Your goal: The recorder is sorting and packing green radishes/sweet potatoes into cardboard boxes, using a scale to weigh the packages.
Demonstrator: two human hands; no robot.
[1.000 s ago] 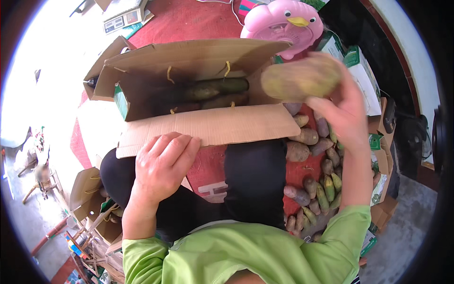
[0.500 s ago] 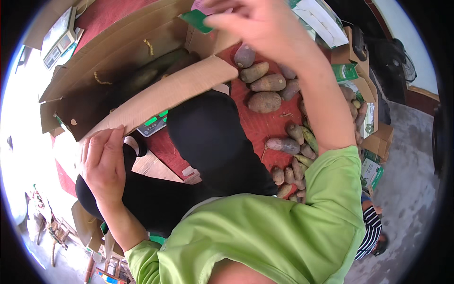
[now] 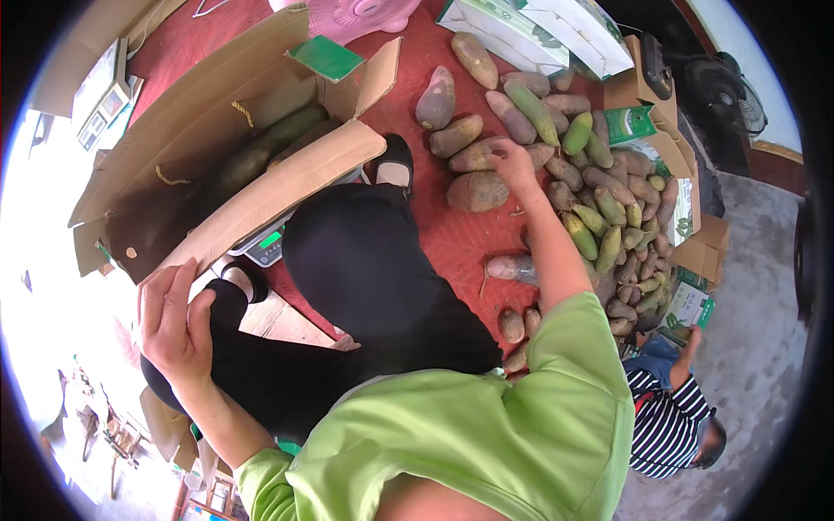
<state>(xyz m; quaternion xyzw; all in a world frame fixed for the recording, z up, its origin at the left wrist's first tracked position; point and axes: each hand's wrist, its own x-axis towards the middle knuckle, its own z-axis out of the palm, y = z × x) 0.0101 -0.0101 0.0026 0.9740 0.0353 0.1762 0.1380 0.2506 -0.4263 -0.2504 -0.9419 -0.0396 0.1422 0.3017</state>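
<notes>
My left hand [image 3: 176,334] is open at the near left corner of a brown cardboard carton [image 3: 269,204], fingertips against the flap edge and thumb apart. Inside the carton lie large dark green oblong pieces of produce [image 3: 261,152], partly in shadow. A digital scale [image 3: 268,247] with a green lit display shows under the carton. My right hand [image 3: 514,165] reaches across to the loose produce, its fingers curled onto the right end of a brown oblong tuber [image 3: 473,155]. A rounder brown tuber [image 3: 478,192] lies just below it on the red mat [image 3: 434,230].
Brown, purplish and green tubers [image 3: 608,195] are heaped to the right. White-green cartons [image 3: 508,39] and a pink fan [image 3: 356,17] stand at the back. A black fan [image 3: 721,100] is far right. Another person in a striped shirt [image 3: 665,434] is at lower right, one hand by a carton.
My right hand has left the carton's far flap and come down to the brown tuber. My left thumb has lifted off the flap. The other person has come further into view.
</notes>
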